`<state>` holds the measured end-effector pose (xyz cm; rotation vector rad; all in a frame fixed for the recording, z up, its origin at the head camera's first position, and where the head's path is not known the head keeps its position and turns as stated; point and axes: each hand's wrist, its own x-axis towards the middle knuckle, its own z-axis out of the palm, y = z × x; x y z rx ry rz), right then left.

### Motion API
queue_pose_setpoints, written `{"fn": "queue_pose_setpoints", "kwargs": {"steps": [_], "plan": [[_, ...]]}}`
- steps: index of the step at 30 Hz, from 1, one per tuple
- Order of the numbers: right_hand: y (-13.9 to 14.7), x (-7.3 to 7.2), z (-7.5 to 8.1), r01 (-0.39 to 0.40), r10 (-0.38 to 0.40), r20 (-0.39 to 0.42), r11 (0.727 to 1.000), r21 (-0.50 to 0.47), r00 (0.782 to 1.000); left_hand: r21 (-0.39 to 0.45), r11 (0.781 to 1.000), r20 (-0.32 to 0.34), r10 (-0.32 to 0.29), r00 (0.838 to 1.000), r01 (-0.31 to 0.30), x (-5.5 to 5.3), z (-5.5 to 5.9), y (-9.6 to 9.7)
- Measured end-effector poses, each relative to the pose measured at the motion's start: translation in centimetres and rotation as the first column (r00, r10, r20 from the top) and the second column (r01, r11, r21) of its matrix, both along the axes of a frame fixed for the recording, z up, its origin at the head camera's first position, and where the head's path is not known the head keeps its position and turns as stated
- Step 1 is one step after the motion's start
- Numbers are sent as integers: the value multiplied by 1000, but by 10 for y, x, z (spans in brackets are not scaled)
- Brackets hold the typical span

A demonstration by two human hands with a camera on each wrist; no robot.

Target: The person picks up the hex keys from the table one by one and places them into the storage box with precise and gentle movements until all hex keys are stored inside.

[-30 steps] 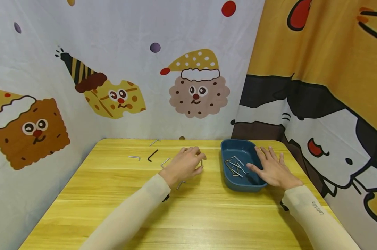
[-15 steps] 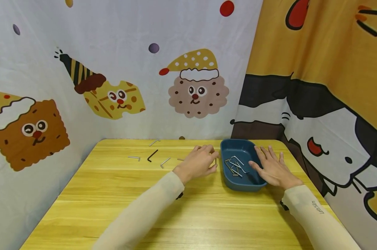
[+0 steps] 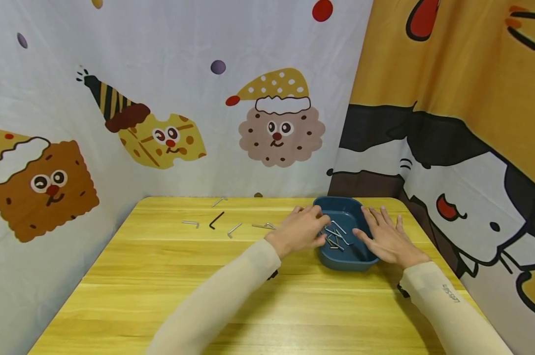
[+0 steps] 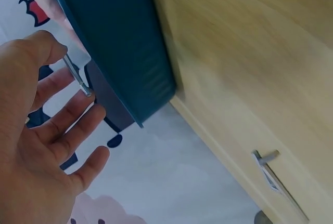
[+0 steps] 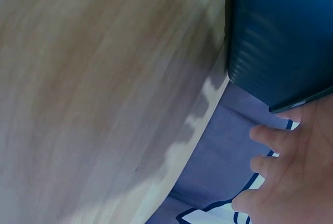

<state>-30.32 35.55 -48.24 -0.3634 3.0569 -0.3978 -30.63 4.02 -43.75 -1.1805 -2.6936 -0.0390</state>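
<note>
My left hand is over the left rim of a blue plastic bin. In the left wrist view, a small silver hex key is pinched between thumb and fingers, the remaining fingers spread. My right hand lies with fingers extended and apart on the bin's right rim; the right wrist view shows its fingers beside the bin wall. Inside the bin lies a loose pile of several silver and brass-toned hex keys, part of it hidden behind my left hand.
Several more hex keys lie on the wooden table left of the bin, among them a black hex key and a silver hex key. A printed curtain hangs behind the table's back edge.
My left hand has moved right, from above the table to the bin's left rim, carrying the hex key. Hex keys behind it on the table came into view. My right hand stayed put.
</note>
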Motion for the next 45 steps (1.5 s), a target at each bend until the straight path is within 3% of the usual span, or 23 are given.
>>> {"fn": "queue_pose_setpoints", "kwargs": {"steps": [4,11,22,35,45], "plan": [[0,0,1,-1,1,-3,1000,13,1000,-33,999,13,-18,1000,19,-1,4,11],[0,0,1,-4,5,-7,1000,16,1000,-95,994,100,-41,994,51,-1,8,30],[0,-1,1,-18,18,0,1000,6,1000,-210,973,233,-44,971,95,3,20,49],[0,-1,1,-19,19,4,1000,16,1000,-243,966,247,-22,969,84,13,26,54],[-2,-2,0,-22,22,-6,999,25,1000,-191,978,251,-35,967,85,11,19,46]]}}
